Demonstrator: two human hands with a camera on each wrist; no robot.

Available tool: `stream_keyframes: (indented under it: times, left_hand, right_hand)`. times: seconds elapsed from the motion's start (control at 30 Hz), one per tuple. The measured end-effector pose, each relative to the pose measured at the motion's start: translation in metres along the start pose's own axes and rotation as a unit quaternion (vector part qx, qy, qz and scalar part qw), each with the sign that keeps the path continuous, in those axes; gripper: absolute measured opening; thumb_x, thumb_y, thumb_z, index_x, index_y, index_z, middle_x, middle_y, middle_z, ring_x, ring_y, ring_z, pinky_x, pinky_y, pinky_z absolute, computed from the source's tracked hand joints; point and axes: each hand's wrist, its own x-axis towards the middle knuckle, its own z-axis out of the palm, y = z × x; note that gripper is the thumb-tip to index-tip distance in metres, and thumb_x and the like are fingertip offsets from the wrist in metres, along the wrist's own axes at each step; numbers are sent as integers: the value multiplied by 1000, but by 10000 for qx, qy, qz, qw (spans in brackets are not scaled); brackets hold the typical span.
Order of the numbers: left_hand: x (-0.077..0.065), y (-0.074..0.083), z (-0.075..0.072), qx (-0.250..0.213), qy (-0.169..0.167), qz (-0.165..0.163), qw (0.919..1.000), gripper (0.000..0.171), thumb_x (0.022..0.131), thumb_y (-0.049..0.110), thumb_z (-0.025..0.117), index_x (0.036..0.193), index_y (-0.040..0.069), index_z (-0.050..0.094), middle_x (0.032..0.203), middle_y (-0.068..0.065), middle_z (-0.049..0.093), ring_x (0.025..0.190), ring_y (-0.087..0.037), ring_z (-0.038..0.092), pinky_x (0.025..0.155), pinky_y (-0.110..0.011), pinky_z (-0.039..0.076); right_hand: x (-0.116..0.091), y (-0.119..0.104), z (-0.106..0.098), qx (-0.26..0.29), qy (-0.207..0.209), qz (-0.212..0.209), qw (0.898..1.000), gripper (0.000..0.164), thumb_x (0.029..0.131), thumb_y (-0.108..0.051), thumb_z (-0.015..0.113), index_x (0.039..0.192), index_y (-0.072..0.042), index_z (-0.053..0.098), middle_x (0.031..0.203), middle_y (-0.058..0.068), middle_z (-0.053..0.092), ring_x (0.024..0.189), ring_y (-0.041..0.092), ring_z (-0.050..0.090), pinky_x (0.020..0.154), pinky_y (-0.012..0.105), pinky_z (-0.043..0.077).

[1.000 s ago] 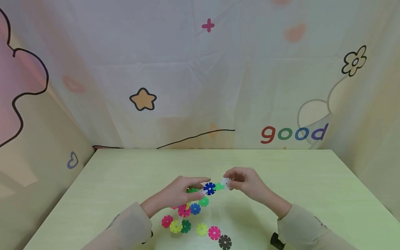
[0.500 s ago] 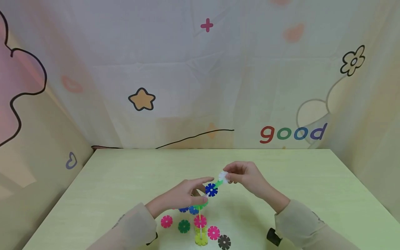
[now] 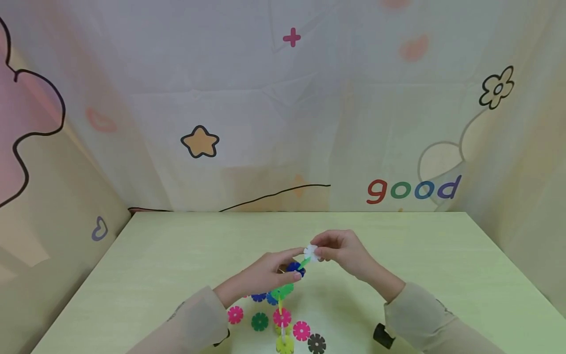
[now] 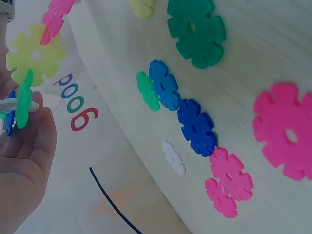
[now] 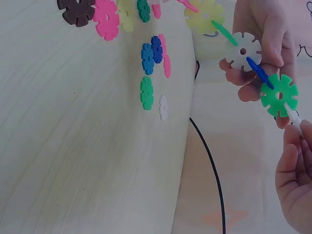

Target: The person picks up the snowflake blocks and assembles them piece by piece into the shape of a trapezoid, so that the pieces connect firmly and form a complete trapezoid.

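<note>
Both hands hold up a chain of slotted plastic snowflake discs over the table. My left hand [image 3: 267, 273] pinches the chain at a white disc [image 5: 239, 45], beside a dark blue disc [image 3: 295, 268]. Below that hand the chain hangs down through a green disc [image 3: 283, 291], a pink disc [image 3: 282, 317] and a yellow disc [image 3: 285, 345]. Between thumb and fingers, my right hand [image 3: 347, 250] pinches a white disc [image 3: 310, 252] at the upper end. That disc meets the edge of a bright green disc [image 5: 279, 95], which joins the dark blue one.
Loose discs lie on the table [image 3: 177, 255]: a pink disc [image 3: 235, 314], a dark green disc [image 3: 259, 322], a second pink disc [image 3: 301, 331] and a dark brown disc [image 3: 316, 343]. More blue and pink ones show in the left wrist view, near a white disc [image 4: 173, 157].
My left hand has shifted right and the chain's lower part has swung right to hang straight down. My right hand has risen and come left, its white disc turning face-on.
</note>
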Motion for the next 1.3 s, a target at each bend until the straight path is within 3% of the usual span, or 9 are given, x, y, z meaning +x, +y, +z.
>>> stream_keyframes:
  times: [0.33, 0.57, 0.7, 0.9, 1.1, 1.3]
  left_hand:
    - [-3, -12, -11, -69, 460, -322, 9984, 52, 89, 26, 51, 136, 15, 33, 102, -4, 62, 93, -15, 59, 83, -32, 49]
    - [-9, -29, -27, -133, 1057, -687, 9919, 51, 89, 25, 52, 136, 15, 34, 103, -7, 59, 90, -16, 56, 76, -30, 50]
    - [-10, -38, -32, -243, 1367, -974, 9855, 52, 89, 24, 53, 136, 17, 34, 105, -7, 58, 90, -16, 56, 75, -30, 51]
    - [-11, -40, -35, -381, 1637, -1141, 9791, 54, 89, 21, 52, 138, 19, 29, 106, -8, 58, 86, -16, 61, 73, -31, 51]
    - [-9, -45, -36, -435, 1731, -1243, 9761, 59, 88, 21, 53, 140, 23, 24, 105, -7, 58, 82, -14, 61, 71, -30, 51]
    - [-9, -46, -36, -465, 1754, -1295, 9748, 59, 88, 20, 53, 140, 23, 25, 106, -8, 58, 82, -15, 61, 70, -29, 51]
  right_hand:
    - [-6, 7, -1, -276, 98, 300, 9991, 34, 81, -13, 63, 112, -2, 54, 91, 14, 58, 72, 18, 58, 62, 26, 51]
    - [-19, 19, 3, -333, -745, 688, 9943, 33, 79, -18, 66, 106, 0, 58, 87, 10, 59, 71, 18, 54, 61, 25, 48]
    - [-26, 27, 11, -408, -1489, 838, 9845, 25, 79, -12, 65, 100, 0, 61, 85, 10, 60, 72, 17, 52, 60, 23, 47]
    - [-37, 39, 27, -459, -2348, 844, 9673, 15, 75, -7, 67, 90, -2, 64, 80, 9, 63, 70, 10, 53, 62, 19, 46]
    - [-43, 43, 39, -791, -2850, 1072, 9492, 12, 75, -9, 68, 87, -10, 66, 78, -5, 59, 69, 5, 49, 64, 17, 43]
    - [-44, 42, 44, -1557, -3132, 773, 9336, 14, 75, -15, 69, 88, -16, 66, 78, -11, 53, 70, 0, 46, 65, 15, 42]
